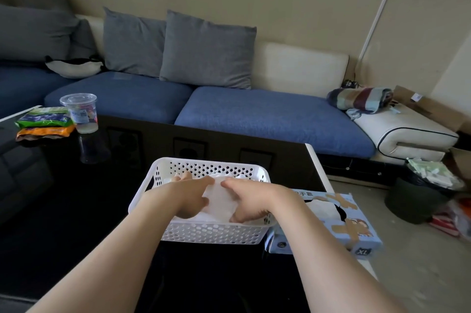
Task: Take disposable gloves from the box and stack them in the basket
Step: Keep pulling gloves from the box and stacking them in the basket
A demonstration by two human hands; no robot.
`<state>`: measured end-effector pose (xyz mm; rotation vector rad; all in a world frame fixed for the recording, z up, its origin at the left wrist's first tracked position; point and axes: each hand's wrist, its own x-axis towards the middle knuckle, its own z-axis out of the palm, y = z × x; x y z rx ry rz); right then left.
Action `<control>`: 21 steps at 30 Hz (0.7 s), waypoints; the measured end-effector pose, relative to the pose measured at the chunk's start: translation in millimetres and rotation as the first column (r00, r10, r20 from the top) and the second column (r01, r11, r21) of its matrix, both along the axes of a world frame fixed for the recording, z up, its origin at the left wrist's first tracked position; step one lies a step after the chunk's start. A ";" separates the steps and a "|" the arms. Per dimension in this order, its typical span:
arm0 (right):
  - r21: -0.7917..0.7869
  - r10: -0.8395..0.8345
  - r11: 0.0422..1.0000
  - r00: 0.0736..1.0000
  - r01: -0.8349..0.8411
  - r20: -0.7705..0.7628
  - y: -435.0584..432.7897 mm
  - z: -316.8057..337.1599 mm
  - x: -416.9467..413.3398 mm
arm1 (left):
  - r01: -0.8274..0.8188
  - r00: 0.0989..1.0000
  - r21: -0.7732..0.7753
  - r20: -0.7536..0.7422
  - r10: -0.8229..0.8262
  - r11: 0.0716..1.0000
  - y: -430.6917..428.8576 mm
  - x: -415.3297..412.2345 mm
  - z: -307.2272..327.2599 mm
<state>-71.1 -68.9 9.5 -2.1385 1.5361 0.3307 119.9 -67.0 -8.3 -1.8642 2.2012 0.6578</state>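
Observation:
A white perforated basket (204,232) stands on the black table in front of me. Inside it lies a pile of thin translucent white gloves (220,199). My left hand (190,195) and my right hand (251,201) are both down in the basket. Each rests on the top glove with spread, fairly straight fingers, the glove showing between the two thumbs. The light blue glove box (339,221), marked XL, lies flat just right of the basket at the table's right edge, with its top opening facing up.
A clear plastic cup (80,112) and snack packets (44,122) sit at the table's far left. A blue sofa (267,118) with grey cushions runs behind the table. A dark bin (418,200) and clutter stand on the floor to the right.

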 end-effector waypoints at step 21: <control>-0.464 -0.470 0.701 0.841 0.541 0.269 47.9 18.8 -138.1 | 0.152 0.880 -0.543 -0.305 -0.363 0.826 24.2 -98.7 10.4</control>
